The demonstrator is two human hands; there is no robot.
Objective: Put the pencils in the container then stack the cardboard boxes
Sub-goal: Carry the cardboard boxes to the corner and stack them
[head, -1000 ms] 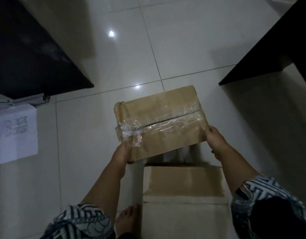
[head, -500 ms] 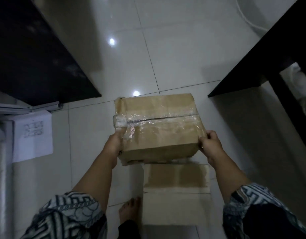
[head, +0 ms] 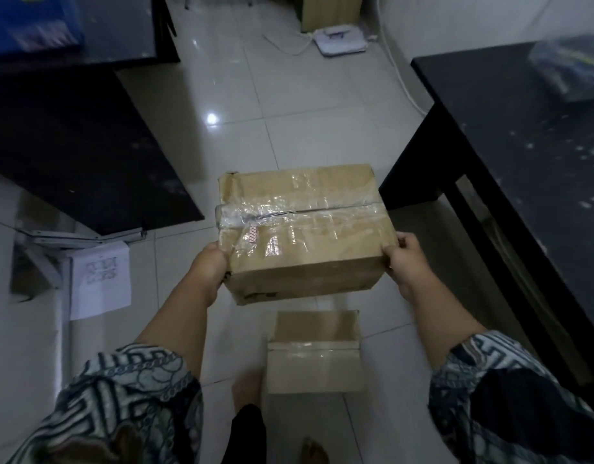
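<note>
Raised since before, our taped box (head: 302,229) hangs above the smaller box (head: 314,353) at six o'clock; our left hand (head: 210,266) and right hand (head: 404,262) grip its stiff sides. It is probably light, its tape slippery.

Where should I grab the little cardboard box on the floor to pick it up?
Probably its left and right walls, one hand coming down each side. The little box lies flat on the floor, its top smooth and taped shut, with no handle showing. The left hand and right hand grip the big taped box the same way.
</note>
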